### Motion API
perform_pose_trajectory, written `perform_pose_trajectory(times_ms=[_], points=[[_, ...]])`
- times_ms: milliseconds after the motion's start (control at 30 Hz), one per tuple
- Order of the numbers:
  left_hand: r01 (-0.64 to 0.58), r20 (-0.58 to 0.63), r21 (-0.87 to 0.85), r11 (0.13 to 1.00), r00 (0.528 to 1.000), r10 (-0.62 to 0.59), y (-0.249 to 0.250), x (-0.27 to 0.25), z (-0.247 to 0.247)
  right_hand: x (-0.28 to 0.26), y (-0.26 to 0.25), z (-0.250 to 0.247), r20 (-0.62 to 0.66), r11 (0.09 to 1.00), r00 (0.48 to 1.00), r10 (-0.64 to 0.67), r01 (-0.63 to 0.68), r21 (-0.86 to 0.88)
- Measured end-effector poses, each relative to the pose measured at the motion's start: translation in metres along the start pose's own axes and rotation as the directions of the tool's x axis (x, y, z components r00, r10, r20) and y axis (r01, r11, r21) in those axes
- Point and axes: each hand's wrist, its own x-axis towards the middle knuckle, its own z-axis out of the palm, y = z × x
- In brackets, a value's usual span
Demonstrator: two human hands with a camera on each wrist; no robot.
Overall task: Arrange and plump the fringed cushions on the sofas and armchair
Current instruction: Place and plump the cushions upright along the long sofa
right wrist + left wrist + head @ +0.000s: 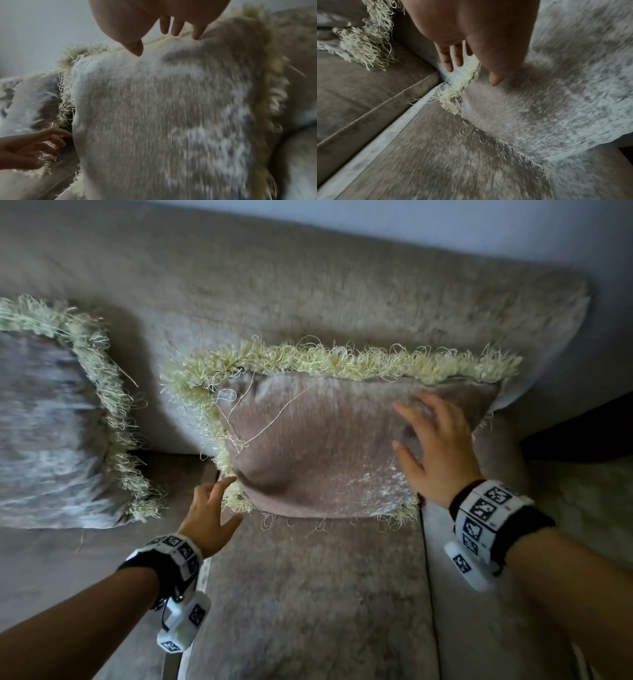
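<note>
Head view: the fringed cushion [322,440] stands leaning against the sofa backrest [308,299], its lower edge resting on the seat cushion [308,594]. Cream fringe [342,359] runs along its top and left edges; loose threads trail from the lower edge onto the seat. The right hand [435,450] lies flat on the cushion's right face, fingers spread and straight, gripping nothing. The left hand [209,515] is at the cushion's lower left corner, fingers relaxed and extended, the fingertips touching the corner fringe; it grasps nothing. A second fringed cushion [58,426] leans left of the first, apart from it, with a strip of bare backrest between their facing fringed edges. The seat seam [428,577] runs forward from below the cushion's lower right corner. In front of the cushion the seat surface is open. Right of the cushion, the backrest's rounded end meets a pale wall [513,234].

Left wrist view: the fingertips [448,65] sit at the fringe beside the gap between the seat cushions.
</note>
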Motion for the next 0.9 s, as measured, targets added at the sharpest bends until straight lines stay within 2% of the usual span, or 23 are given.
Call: perform_pose_trajectory(times_ms=[133,233,333,433,500,633,800,900], points=[[0.058,-0.027,-0.039,0.998,0.998,-0.059,-0.003,0.018,0.012,0.045,0.002,-0.007,0.222,0.959,0.969,-0.106,0.159,-0.236],[0.129,-0.029,-0.097,0.987,0.991,-0.132,-0.007,0.035,0.025,0.061,0.008,0.008,0.314,0.933,0.948,-0.06,0.165,-0.32],[0.122,0.005,-0.13,0.984,0.992,-0.123,-0.007,0.046,0.042,0.066,0.012,0.027,0.306,0.917,0.952,0.004,0.119,-0.382],[0.098,0.018,-0.16,0.982,0.995,-0.097,-0.009,0.059,0.062,0.066,0.015,0.039,0.247,0.913,0.969,-0.012,0.111,-0.392],[0.129,-0.001,-0.238,0.963,0.991,-0.133,-0.005,0.069,0.076,0.066,0.017,0.042,0.216,0.915,0.976,-0.03,0.113,-0.387],[0.174,-0.1,-0.47,0.865,0.963,-0.248,0.014,0.081,0.091,0.067,0.016,0.042,0.202,0.906,0.979,-0.021,0.104,-0.411],[0.203,-0.029,-0.381,0.902,0.973,-0.231,0.012,0.075,0.081,0.063,0.008,0.033,0.18,0.906,0.983,-0.038,0.11,-0.408],[0.12,-0.082,-0.359,0.926,0.984,-0.159,0.008,0.064,0.067,0.059,0.006,0.024,0.193,0.913,0.981,-0.012,0.089,-0.399]])
